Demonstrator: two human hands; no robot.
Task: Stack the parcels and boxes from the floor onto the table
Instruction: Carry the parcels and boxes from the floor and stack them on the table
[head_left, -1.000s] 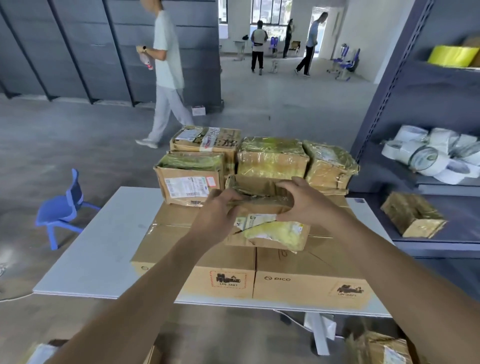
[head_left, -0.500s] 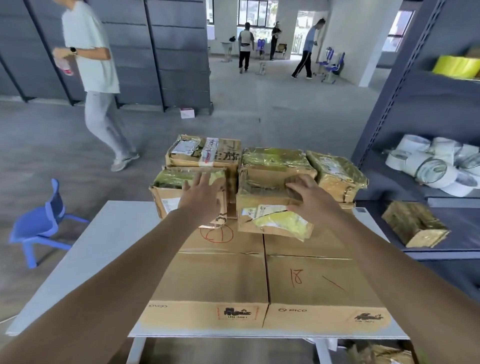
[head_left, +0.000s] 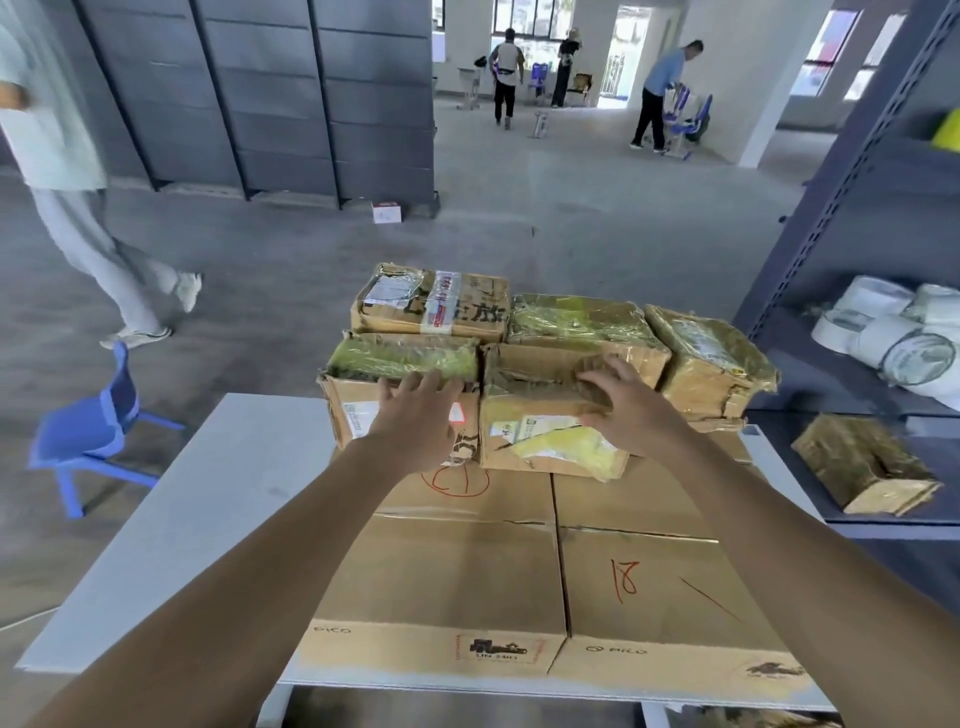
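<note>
The pale bench (head_left: 197, 519) bears two flat cartons. The red-circled carton (head_left: 441, 571) lies touching the left of the carton marked 18 (head_left: 665, 587).

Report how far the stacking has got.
Done: two big boxes lie on the table, with three rear parcels on top. In hand: left hand presses the left front parcel; right hand holds the right front parcel. Left: at least one floor parcel beneath, barely visible.
</note>
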